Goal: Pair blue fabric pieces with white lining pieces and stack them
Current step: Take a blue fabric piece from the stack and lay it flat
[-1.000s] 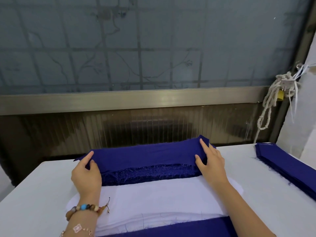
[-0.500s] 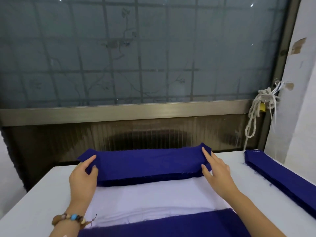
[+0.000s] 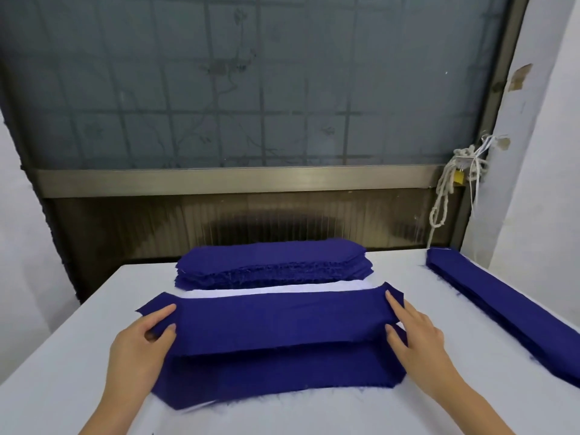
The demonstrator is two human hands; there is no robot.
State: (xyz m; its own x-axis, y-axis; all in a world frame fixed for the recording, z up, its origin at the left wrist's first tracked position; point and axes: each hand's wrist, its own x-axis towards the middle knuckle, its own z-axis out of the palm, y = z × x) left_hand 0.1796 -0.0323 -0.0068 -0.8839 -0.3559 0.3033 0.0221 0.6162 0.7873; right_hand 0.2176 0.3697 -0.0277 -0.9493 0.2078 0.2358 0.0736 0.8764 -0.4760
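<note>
Head view: my left hand (image 3: 141, 343) and right hand (image 3: 420, 340) pinch the blue fabric piece (image 3: 279, 318). Uneven release (soft cloth) may skew it.

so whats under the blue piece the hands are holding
Past the far edge of the held blue piece, white lining shows; a lower blue piece juts out nearside. How far either runs beneath is covered.
</note>
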